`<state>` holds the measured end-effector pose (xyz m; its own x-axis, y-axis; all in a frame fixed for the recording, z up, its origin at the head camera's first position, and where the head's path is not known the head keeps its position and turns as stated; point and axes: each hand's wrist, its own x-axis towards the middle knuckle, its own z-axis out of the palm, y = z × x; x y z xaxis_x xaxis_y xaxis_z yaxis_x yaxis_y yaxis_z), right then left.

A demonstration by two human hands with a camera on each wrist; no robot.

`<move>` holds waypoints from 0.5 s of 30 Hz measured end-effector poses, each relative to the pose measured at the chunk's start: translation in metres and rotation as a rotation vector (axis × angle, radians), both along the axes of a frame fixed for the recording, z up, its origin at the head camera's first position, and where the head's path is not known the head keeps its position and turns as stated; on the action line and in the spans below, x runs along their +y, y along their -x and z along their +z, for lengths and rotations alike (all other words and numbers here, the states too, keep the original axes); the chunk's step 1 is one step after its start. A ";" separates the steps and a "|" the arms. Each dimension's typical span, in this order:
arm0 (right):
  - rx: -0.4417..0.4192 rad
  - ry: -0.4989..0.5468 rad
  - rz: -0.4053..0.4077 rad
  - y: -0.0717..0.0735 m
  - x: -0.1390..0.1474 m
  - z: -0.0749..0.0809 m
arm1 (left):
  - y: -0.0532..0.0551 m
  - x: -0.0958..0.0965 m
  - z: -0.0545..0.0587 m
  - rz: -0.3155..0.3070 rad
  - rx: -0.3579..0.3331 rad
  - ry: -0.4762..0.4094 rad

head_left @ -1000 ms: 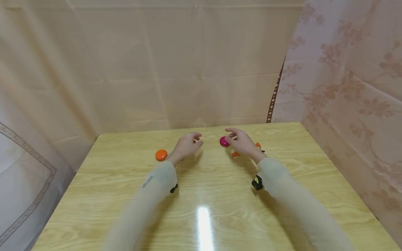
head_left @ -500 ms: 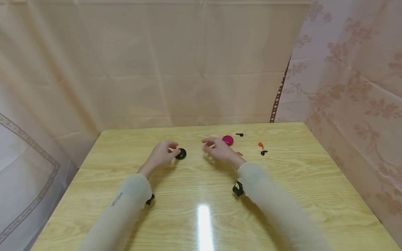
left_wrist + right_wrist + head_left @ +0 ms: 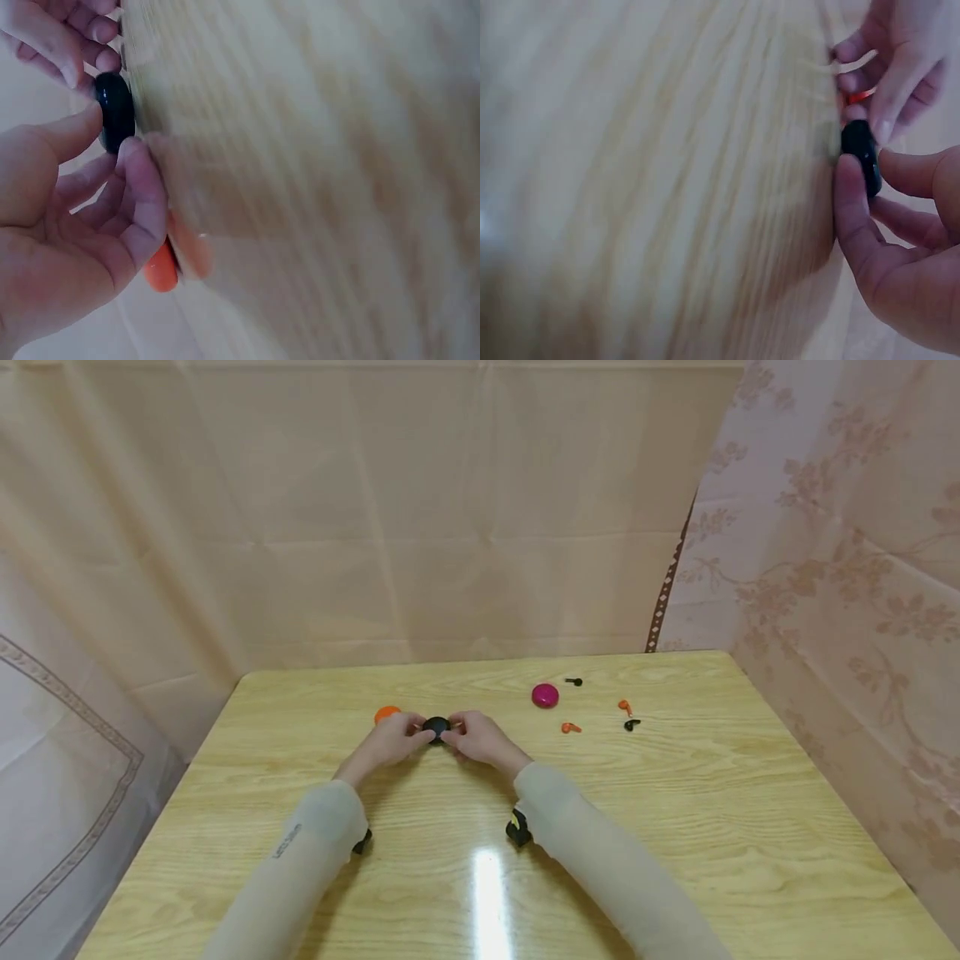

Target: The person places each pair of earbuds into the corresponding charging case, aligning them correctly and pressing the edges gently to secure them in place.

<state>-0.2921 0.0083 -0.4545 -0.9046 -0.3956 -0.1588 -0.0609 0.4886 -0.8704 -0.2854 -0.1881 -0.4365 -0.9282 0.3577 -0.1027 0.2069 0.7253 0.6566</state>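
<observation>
A round black earbud case (image 3: 437,727) is pinched between both hands, low over or on the table. My left hand (image 3: 390,741) holds its left side, thumb near the top and fingertips at the lower edge, as the left wrist view (image 3: 116,112) of the case shows. From the other side, my right hand (image 3: 483,742) grips it with thumb and fingers; the right wrist view shows the case's dark edge between them. Partly hidden behind the left hand lies a round orange case (image 3: 387,714).
A magenta round case (image 3: 545,696) lies right of the hands. Around it are a black earbud (image 3: 574,682), an orange earbud (image 3: 571,727), another orange earbud (image 3: 625,707) and another black earbud (image 3: 632,725). Curtains hang beyond the wooden table (image 3: 712,827).
My right hand has moved left, away from beside the magenta case, to the black case. The left hand moved left, then took hold of the black case. Earbuds behind the right arm are uncovered.
</observation>
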 end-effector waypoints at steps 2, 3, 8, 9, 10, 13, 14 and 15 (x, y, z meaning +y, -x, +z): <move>0.009 -0.017 -0.015 0.000 -0.002 -0.003 | -0.001 -0.001 -0.002 0.003 -0.022 -0.005; 0.020 -0.035 -0.017 0.000 -0.003 -0.004 | -0.002 -0.001 -0.003 0.007 -0.041 -0.017; 0.030 -0.071 -0.022 0.000 -0.005 -0.005 | -0.003 -0.003 -0.007 0.042 -0.113 -0.071; 0.032 -0.070 -0.021 0.000 -0.004 -0.004 | -0.003 -0.003 -0.007 0.048 -0.119 -0.077; 0.031 -0.063 -0.020 0.001 -0.004 -0.004 | -0.003 -0.003 -0.007 0.051 -0.116 -0.078; 0.042 -0.048 -0.012 0.000 -0.003 -0.001 | -0.002 -0.002 -0.006 0.059 -0.123 -0.088; 0.046 -0.042 -0.011 0.001 -0.002 0.000 | -0.001 -0.001 -0.006 0.059 -0.124 -0.086; 0.048 -0.033 -0.013 0.001 -0.002 0.001 | -0.001 -0.001 -0.006 0.058 -0.124 -0.084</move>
